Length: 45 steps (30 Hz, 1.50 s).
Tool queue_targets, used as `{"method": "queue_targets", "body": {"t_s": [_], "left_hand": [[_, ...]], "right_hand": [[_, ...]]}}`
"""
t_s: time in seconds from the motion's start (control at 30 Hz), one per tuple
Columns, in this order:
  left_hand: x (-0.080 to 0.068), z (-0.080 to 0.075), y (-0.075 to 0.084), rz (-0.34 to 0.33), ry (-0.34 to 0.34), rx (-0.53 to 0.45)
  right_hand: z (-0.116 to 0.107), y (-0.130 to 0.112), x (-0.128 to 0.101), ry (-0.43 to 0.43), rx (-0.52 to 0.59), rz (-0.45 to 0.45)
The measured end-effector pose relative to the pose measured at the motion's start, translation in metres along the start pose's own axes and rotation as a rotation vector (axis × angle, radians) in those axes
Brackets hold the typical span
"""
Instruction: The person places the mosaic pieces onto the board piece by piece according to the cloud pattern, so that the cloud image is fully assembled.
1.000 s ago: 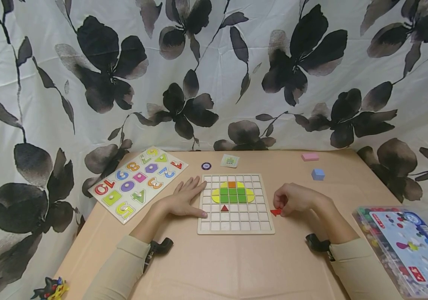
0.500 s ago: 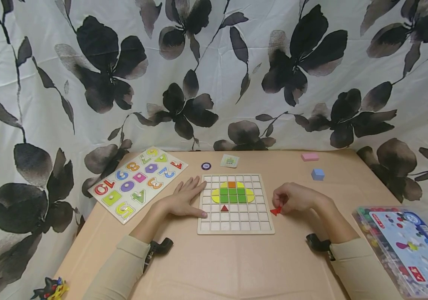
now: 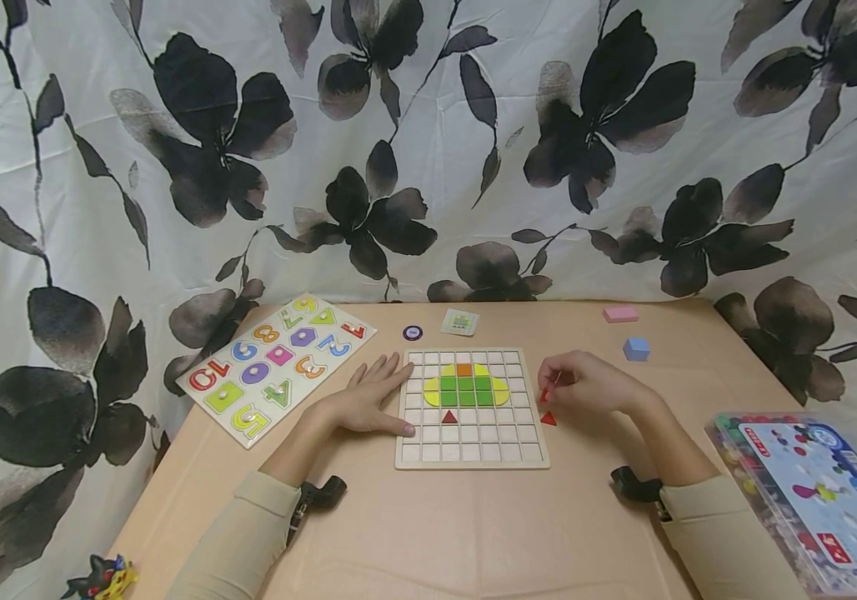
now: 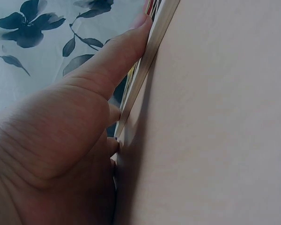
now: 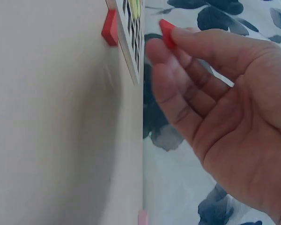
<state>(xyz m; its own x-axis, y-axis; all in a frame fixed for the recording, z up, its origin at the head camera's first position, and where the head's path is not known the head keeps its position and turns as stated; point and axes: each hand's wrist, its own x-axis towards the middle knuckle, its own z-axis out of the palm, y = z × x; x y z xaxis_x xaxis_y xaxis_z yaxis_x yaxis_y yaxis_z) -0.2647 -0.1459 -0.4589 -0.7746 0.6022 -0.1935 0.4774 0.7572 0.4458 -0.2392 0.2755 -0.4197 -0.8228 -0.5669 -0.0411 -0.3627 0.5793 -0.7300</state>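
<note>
A wooden grid board (image 3: 473, 454) lies in the middle of the table, bearing a pattern of yellow, green and orange tiles and one dark red triangle (image 3: 449, 416). My left hand (image 3: 378, 395) lies flat at the board's left edge, its thumb (image 4: 117, 58) against the rim of the board (image 4: 152, 51). Just right of the board, my right hand (image 3: 551, 388) pinches a small red piece (image 5: 167, 33) at its fingertips, above the table. A second red triangle (image 3: 548, 419) lies on the table next to the board's right edge, also seen in the right wrist view (image 5: 110, 28).
A number puzzle board (image 3: 276, 364) lies at the left. A purple disc (image 3: 413, 332), a small card (image 3: 460, 321), a pink block (image 3: 620, 313) and a blue cube (image 3: 636, 348) sit behind. A clear plastic box (image 3: 811, 500) is at the right, a toy figure (image 3: 102, 577) at the front left.
My right hand has risen from the table with a red piece in its fingertips and moved slightly away from me. One red triangle stays on the table. The left hand is still.
</note>
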Motion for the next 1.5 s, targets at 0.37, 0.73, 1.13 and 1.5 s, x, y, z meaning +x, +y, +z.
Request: {"method": "queue_targets", "body": {"t_s": [0.37, 0.73, 1.13, 1.5], "left_hand": [[-0.001, -0.001, 0.003, -0.003, -0.001, 0.001], [0.001, 0.000, 0.002, -0.003, -0.004, 0.005], [0.000, 0.001, 0.002, -0.004, -0.001, 0.008], [0.000, 0.001, 0.000, -0.015, -0.014, 0.015]], "right_hand": [[0.017, -0.019, 0.017, 0.102, 0.119, -0.051], [0.037, -0.035, 0.032, 0.075, 0.185, -0.078], [0.055, -0.049, 0.046, 0.079, 0.146, -0.143], [0.077, -0.048, 0.056, 0.017, 0.036, -0.067]]}}
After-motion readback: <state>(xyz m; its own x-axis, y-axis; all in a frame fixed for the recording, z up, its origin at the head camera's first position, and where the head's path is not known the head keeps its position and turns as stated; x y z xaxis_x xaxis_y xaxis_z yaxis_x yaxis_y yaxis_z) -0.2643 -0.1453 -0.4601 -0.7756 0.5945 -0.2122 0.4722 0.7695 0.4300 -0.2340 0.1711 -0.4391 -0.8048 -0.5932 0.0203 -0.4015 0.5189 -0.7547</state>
